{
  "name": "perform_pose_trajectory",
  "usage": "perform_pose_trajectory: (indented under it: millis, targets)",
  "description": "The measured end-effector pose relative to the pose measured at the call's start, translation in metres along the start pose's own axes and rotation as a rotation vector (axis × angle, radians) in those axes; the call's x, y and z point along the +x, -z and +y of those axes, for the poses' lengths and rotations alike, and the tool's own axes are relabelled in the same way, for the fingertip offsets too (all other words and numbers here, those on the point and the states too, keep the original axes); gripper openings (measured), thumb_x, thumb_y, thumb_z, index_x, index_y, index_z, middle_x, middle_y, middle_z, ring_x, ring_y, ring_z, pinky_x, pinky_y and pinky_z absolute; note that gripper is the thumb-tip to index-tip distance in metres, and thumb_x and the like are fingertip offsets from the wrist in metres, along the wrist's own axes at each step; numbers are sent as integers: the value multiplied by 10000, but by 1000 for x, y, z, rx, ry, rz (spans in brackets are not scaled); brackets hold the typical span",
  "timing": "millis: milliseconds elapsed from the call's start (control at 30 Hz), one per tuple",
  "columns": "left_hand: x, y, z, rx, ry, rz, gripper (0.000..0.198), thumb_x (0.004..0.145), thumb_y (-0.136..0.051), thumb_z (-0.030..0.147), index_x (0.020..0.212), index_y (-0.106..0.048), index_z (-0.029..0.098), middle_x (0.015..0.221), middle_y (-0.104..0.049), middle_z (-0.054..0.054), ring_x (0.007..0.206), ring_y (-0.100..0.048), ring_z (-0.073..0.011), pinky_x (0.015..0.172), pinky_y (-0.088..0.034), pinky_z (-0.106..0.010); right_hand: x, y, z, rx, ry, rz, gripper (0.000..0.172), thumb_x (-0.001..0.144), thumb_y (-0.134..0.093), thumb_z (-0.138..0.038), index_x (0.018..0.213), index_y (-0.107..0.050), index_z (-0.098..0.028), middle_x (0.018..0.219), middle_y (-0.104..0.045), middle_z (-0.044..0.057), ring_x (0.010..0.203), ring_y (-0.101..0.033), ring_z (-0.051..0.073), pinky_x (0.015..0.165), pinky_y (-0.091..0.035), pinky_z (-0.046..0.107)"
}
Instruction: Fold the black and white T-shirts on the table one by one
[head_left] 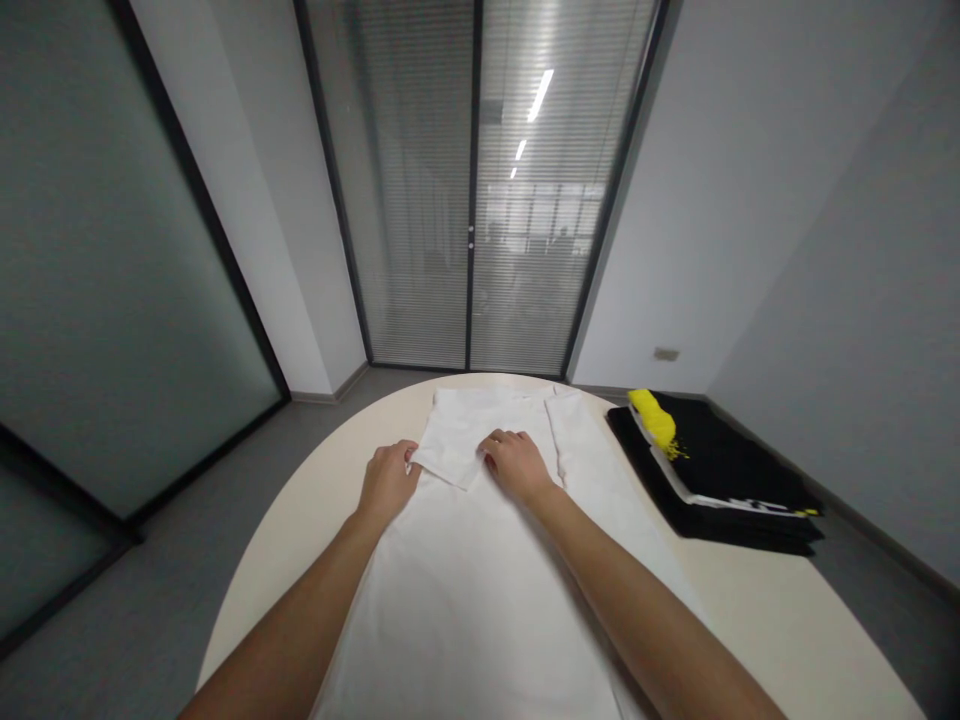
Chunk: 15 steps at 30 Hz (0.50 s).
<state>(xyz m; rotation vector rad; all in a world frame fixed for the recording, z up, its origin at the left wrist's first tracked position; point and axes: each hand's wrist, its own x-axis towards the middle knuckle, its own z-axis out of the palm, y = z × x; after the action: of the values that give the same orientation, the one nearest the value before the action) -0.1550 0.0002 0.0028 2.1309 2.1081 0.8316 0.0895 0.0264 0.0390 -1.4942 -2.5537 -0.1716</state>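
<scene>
A white T-shirt (480, 590) lies spread on the table, its body reaching toward me and past the bottom of the view. Near its far end, a short sleeve (454, 450) is laid inward over the body. My left hand (390, 482) pinches the sleeve's left corner between thumb and fingers. At the sleeve's right side, my right hand (516, 464) has its fingers curled down on the cloth; its fingertips are partly hidden, and they appear to grip the sleeve's edge. Another folded-over strip of the white cloth (581, 440) runs along the right side.
The round cream table (300, 540) curves around the shirt. On its right stands a stack of folded black clothes (735, 460), the top one with a yellow print (654, 420). Beyond the table is a glass partition with blinds (420, 250), flanked by pale walls.
</scene>
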Motion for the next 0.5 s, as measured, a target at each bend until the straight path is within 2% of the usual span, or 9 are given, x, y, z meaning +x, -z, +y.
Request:
perform_pose_trajectory:
  millis: [133, 300, 400, 500]
  targets:
    - [2, -1, -2, -10, 19, 6, 240, 884, -619, 200, 1121, -655, 213, 974, -717, -46, 958, -627, -226, 846, -470, -300, -1, -8, -1, 68, -4, 58, 294, 1003, -415, -185, 1153, -667, -208, 1176, -686, 91, 1089, -569, 226, 892, -382, 326]
    - [2, -1, -3, -32, 27, 3, 246, 850, -598, 107, 1058, -656, 225, 991, -720, -41, 975, -631, -223, 852, -482, -304, -10, -5, 6, 140, 40, 133, 314, 999, -419, -204, 1231, -631, -209, 1166, -693, 104, 1200, -496, 254, 1014, -344, 372]
    - [1, 0, -1, -41, -6, -18, 256, 839, -572, 65, 996, -680, 236, 1003, -723, -30, 1013, -623, -225, 905, -478, -321, -13, -8, 9, 218, 70, 110, 336, 944, -465, -160, 1217, -650, -224, 1231, -671, 84, 1233, -496, 240, 1058, -343, 370]
    - [0, 1, 1, -50, -6, -21, 327, 829, -556, 43, 1064, -681, 233, 1047, -726, -31, 1030, -624, -218, 931, -476, -321, -14, -14, 10, 310, 87, 73, 448, 873, -487, -118, 1289, -632, -203, 1300, -652, 76, 1225, -534, 212, 1083, -360, 345]
